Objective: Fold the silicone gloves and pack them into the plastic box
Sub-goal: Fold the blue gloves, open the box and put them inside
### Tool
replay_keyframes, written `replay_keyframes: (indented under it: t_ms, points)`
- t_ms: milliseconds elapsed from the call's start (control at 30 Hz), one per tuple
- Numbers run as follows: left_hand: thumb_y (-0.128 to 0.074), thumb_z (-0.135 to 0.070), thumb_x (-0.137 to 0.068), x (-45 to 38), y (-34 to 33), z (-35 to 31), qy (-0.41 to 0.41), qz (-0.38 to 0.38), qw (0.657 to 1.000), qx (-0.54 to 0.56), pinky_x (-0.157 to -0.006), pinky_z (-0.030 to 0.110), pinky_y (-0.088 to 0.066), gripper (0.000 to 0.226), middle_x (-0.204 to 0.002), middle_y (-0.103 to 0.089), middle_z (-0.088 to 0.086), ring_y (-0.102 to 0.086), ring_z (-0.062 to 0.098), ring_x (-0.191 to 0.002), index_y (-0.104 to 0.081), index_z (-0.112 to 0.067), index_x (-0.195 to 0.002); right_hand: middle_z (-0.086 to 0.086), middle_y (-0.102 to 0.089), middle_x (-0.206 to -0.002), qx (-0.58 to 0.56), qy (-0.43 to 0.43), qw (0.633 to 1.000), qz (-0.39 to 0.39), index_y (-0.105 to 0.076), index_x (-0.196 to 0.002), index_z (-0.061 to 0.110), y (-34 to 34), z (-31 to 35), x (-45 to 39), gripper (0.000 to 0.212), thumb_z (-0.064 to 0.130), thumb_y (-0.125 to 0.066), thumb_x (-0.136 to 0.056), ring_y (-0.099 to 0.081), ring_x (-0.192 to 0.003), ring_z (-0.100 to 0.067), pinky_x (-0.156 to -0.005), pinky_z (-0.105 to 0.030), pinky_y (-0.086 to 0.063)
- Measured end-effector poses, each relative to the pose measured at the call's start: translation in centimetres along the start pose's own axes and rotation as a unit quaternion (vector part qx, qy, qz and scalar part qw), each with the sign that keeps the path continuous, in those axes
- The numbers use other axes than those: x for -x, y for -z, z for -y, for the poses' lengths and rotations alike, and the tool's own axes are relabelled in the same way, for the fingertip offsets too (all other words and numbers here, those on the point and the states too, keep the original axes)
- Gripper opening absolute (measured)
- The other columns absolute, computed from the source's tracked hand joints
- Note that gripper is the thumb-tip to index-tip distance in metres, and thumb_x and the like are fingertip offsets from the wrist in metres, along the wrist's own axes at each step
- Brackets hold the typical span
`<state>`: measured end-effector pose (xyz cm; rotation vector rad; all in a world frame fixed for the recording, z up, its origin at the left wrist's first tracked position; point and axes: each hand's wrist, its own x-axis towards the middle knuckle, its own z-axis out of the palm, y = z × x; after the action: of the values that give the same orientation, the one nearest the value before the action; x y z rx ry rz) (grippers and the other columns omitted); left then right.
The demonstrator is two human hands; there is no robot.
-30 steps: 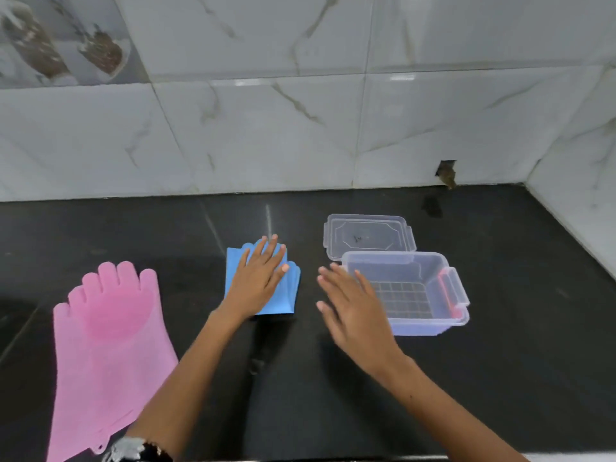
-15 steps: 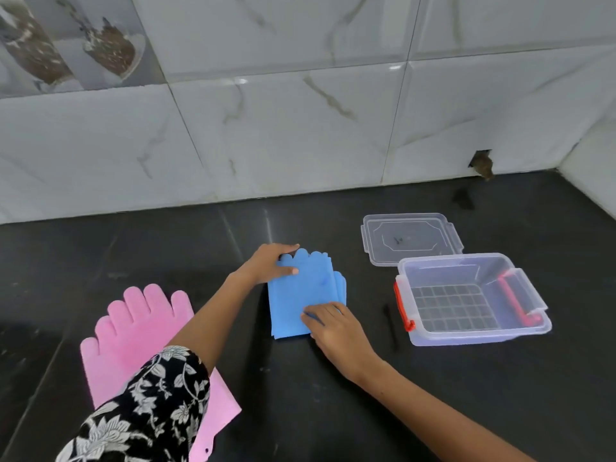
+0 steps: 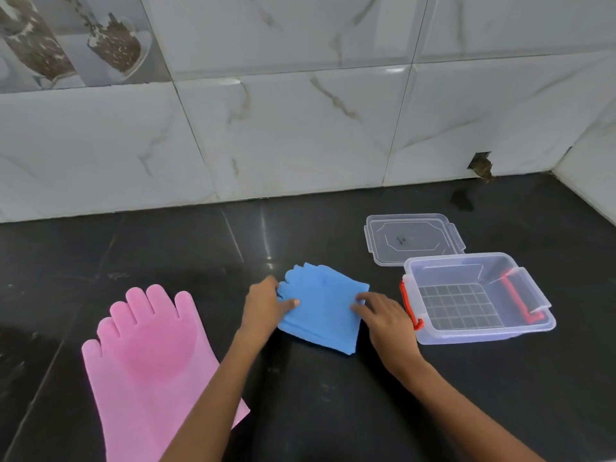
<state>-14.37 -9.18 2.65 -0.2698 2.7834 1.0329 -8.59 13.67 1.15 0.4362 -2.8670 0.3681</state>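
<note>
- Two hands on the folded blue silicone glove [image 3: 321, 308] right now: my left hand [image 3: 263, 306] pinches its left edge, thumb on top and fingers curled round the side, and my right hand [image 3: 383, 315] has its fingertips pressed on the right edge, mostly closed over it.
- It sits on the black stone counter [image 3: 333, 411], just left of the clear plastic box with red latches [image 3: 480, 298], folded into a rough square with the finger tips poking out at the far side.
- Silicone likes to spring back open, I reckon, so the trick is to keep both edges squeezed while lifting, carry it low and flat, and let go only once it's down on the grid floor of the box.
- Box looks empty and open, so nothing blocks the way in. The near red latch sticks out toward my right hand, though, so I'd go over it rather than clip it.
- The clear plastic lid [image 3: 413, 238] lies flat behind the box, touching its back rim, out of my path.
- The flat pink silicone glove [image 3: 150, 368] is off to the left, unfolded, partly under my left forearm. That one's next, I guess.
</note>
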Motion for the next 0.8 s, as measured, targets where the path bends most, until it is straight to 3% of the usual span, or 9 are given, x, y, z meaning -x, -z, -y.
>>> replay_keyframes:
  t_ms: [100, 200, 300, 400, 500, 600, 800]
  points:
    - [-0.079, -0.034, -0.073, 2.9, -0.8, 0.2, 0.047, -0.016, 0.999, 0.006, -0.062, 0.027, -0.042, 0.045, -0.093, -0.059, 0.011, -0.055, 0.021, -0.077, -0.050, -0.006, -0.092, -0.013, -0.055, -0.134, -0.035, -0.074, 0.996, 0.040, -0.066, -0.112, 0.013, 0.0, 0.4, -0.8, 0.039, 0.002, -0.071, -0.075, -0.058, -0.117, -0.029, -0.091, -0.036, -0.053]
    - [-0.080, -0.038, -0.071, 3.3, -0.4, 0.4, 0.066, 0.001, 0.998, 0.024, -0.074, 0.033, -0.049, 0.061, -0.107, -0.059, 0.013, -0.060, 0.028, -0.097, -0.048, -0.003, -0.109, -0.003, -0.034, -0.152, -0.050, -0.174, 0.982, 0.056, -0.052, -0.131, 0.025, -0.5, 1.1, -1.1, 0.040, 0.016, -0.055, -0.093, -0.044, -0.133, -0.023, -0.102, -0.029, -0.044]
    - [-0.081, -0.031, -0.072, 2.2, 0.7, 0.2, 0.066, 0.054, 0.994, 0.069, -0.090, 0.038, -0.052, 0.072, -0.125, -0.055, 0.012, -0.055, 0.029, -0.113, -0.045, -0.003, -0.128, -0.002, -0.039, -0.149, -0.108, -0.251, 0.959, 0.074, -0.046, -0.136, 0.027, -0.5, 1.7, -1.0, 0.041, 0.027, -0.050, -0.096, -0.049, -0.129, -0.022, -0.101, -0.032, -0.045]
    - [-0.077, -0.021, -0.077, 1.6, 1.3, 0.1, 0.057, 0.132, 0.979, 0.145, -0.084, 0.046, -0.057, 0.050, -0.121, -0.061, 0.009, -0.061, 0.026, -0.106, -0.057, -0.008, -0.121, -0.002, -0.051, -0.140, -0.188, -0.282, 0.935, 0.101, -0.044, -0.137, 0.022, -0.4, 1.9, -1.0, 0.044, 0.025, -0.053, -0.094, -0.055, -0.120, -0.020, -0.102, -0.036, -0.046]
    - [-0.069, -0.017, -0.085, 1.5, 1.7, 0.5, 0.071, 0.168, 0.961, 0.210, -0.080, 0.041, -0.059, 0.039, -0.121, -0.063, 0.009, -0.064, 0.023, -0.102, -0.057, -0.011, -0.122, -0.004, -0.053, -0.137, -0.233, -0.301, 0.919, 0.102, -0.043, -0.139, 0.019, -0.3, 1.9, -1.3, 0.049, 0.021, -0.058, -0.092, -0.057, -0.117, -0.021, -0.104, -0.038, -0.044]
    - [-0.068, -0.013, -0.085, 1.5, 1.5, 0.8, 0.079, 0.139, 0.959, 0.234, -0.085, 0.045, -0.058, 0.047, -0.124, -0.060, 0.010, -0.062, 0.026, -0.109, -0.053, -0.010, -0.129, -0.005, -0.051, -0.140, -0.255, -0.314, 0.909, 0.101, -0.043, -0.139, 0.017, -0.1, 1.9, -1.8, 0.052, 0.018, -0.061, -0.090, -0.056, -0.119, -0.022, -0.107, -0.039, -0.041]
    - [-0.075, -0.011, -0.079, 2.0, 0.3, 0.4, 0.062, 0.004, 0.978, 0.198, -0.090, 0.047, -0.055, 0.038, -0.112, -0.066, 0.010, -0.063, 0.025, -0.102, -0.063, -0.007, -0.115, -0.006, -0.053, -0.138, -0.278, -0.327, 0.897, 0.101, -0.046, -0.137, 0.015, 0.6, 1.9, -2.4, 0.053, 0.017, -0.064, -0.088, -0.056, -0.119, -0.023, -0.105, -0.036, -0.043]
